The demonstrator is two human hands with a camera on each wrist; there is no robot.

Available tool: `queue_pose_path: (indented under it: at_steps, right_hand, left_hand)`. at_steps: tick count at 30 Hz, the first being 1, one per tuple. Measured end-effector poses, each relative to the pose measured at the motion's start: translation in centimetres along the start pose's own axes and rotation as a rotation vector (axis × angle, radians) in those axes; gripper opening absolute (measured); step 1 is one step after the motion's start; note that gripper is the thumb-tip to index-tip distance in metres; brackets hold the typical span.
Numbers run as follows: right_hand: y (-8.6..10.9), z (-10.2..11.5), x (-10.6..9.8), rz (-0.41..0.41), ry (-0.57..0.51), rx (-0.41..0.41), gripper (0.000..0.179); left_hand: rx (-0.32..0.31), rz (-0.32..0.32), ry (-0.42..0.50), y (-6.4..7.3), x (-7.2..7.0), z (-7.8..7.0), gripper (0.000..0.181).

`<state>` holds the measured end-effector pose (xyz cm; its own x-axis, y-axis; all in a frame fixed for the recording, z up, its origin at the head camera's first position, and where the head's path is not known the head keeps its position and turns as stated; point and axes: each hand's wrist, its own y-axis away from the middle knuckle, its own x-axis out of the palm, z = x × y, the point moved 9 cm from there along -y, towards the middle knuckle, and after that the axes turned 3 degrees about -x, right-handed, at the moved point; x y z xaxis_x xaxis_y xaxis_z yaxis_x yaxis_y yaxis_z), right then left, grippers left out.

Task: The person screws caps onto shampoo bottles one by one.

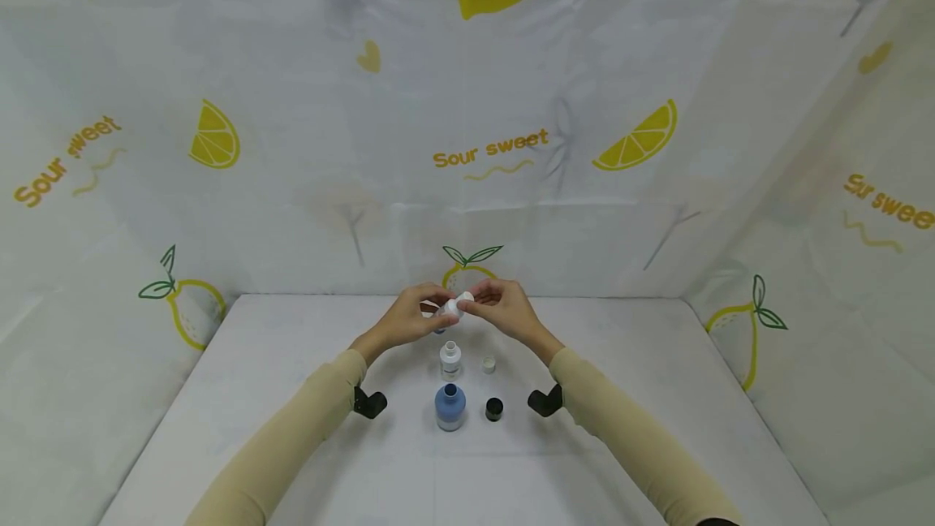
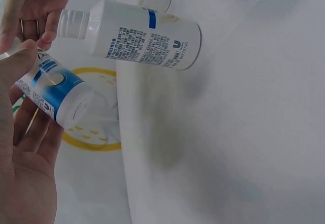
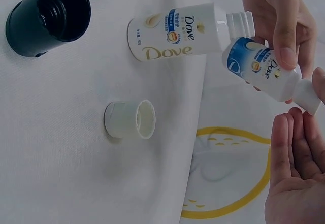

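My left hand (image 1: pixel 409 319) grips a small white-and-blue Dove bottle (image 3: pixel 256 66), tilted above the far end of the table. On the bottle's neck is a white cap (image 3: pixel 306 96), which my right hand (image 1: pixel 509 313) pinches between thumb and fingers. Below the hands, a larger white Dove bottle (image 1: pixel 450 364) stands upright with its threaded neck uncovered. A white cap (image 3: pixel 124 119) lies to the right of it, hollow side up. Nearer to me is a blue bottle (image 1: pixel 450 409) with an uncapped neck, and a black cap (image 1: pixel 494 409) sits at its right.
The white table (image 1: pixel 351 469) ends at a cloth backdrop (image 1: pixel 292 144) printed with lemons. Black camera mounts (image 1: pixel 371 404) stick out from both wrists, low over the table on either side of the bottles.
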<state>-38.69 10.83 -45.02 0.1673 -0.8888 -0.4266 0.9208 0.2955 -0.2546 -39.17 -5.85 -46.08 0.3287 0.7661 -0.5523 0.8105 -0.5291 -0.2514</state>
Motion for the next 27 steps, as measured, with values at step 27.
queue_pose_path:
  at_steps: [27]
  right_hand:
    - [0.00, -0.63, 0.84, 0.237, -0.328, 0.027, 0.050]
  left_hand:
    - [-0.022, 0.003, 0.058, -0.09, 0.06, -0.08, 0.036]
